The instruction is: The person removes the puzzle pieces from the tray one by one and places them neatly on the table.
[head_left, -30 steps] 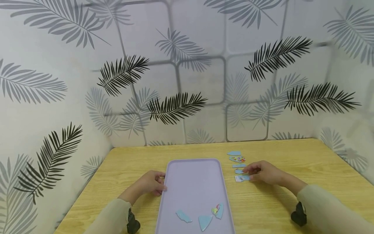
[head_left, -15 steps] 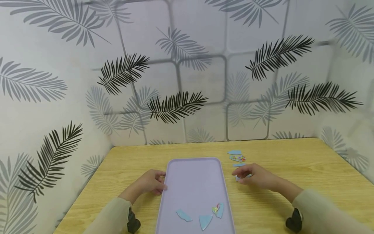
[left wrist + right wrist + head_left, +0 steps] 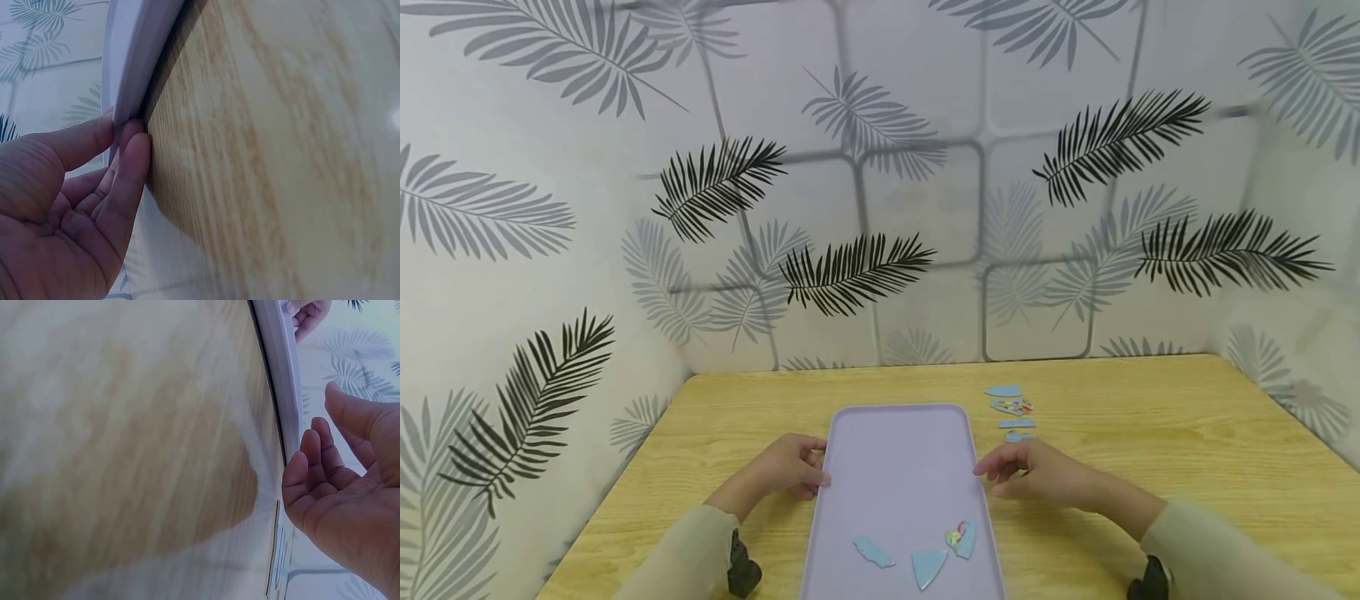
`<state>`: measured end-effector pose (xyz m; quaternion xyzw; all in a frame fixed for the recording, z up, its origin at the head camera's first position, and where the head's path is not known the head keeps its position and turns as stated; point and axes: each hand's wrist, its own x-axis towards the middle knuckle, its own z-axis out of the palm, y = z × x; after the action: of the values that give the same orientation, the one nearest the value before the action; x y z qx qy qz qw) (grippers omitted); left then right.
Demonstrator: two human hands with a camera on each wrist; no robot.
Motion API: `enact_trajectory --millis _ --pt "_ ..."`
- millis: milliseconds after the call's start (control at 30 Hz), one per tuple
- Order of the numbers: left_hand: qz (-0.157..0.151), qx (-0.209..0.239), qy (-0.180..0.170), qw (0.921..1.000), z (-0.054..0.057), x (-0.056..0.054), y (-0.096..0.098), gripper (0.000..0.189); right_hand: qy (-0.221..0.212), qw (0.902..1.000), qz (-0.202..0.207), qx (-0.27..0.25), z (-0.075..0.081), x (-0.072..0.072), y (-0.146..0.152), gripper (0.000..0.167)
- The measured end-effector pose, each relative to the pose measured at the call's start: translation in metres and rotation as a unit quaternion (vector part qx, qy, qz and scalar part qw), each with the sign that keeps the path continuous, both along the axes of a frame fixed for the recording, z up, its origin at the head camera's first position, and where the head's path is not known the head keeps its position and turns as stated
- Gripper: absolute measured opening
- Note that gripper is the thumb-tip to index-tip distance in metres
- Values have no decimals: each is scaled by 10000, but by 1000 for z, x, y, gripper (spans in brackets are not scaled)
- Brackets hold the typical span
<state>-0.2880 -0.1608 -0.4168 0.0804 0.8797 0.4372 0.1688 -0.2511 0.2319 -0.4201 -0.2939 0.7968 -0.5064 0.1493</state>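
A pale lilac tray [image 3: 895, 467] lies on the table. My left hand [image 3: 790, 467] pinches its left rim; in the left wrist view the thumb [image 3: 94, 137] lies against the wall and fingertips tuck under the edge. My right hand [image 3: 1037, 477] hovers by the tray's right rim, fingers loosely bent and nothing in them, as the right wrist view shows. Inside the tray's near half sit a long light-blue piece [image 3: 873, 552], a triangular blue piece [image 3: 928, 568] and a blue piece with a coloured print [image 3: 962, 540], flat like puzzle pieces.
Right of the tray, a column of flat blue pieces lies on the wooden table [image 3: 1150, 417]: a plain one [image 3: 1003, 391], a multicoloured one [image 3: 1012, 406], a thin strip [image 3: 1017, 423] and a partly covered one [image 3: 1019, 436]. Leaf-patterned walls [image 3: 917, 317] stand behind and beside.
My right hand has left the blue pieces and come left and nearer, to the tray's right rim. It now blocks the nearest piece of the column. My left hand stays on the left rim.
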Motion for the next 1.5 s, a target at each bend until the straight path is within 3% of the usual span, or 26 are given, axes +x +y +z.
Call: enact_trajectory --millis 433,900,1500 --pt "-12 14 5 10000 0 0 0 59 -485 9986 160 145 -1 14 -14 27" --pt "57 39 -20 10000 -1 0 0 59 -35 9974 624 360 -4 18 -23 30" --pt "33 65 -9 10000 0 0 0 61 71 9952 400 894 -2 23 -37 30"
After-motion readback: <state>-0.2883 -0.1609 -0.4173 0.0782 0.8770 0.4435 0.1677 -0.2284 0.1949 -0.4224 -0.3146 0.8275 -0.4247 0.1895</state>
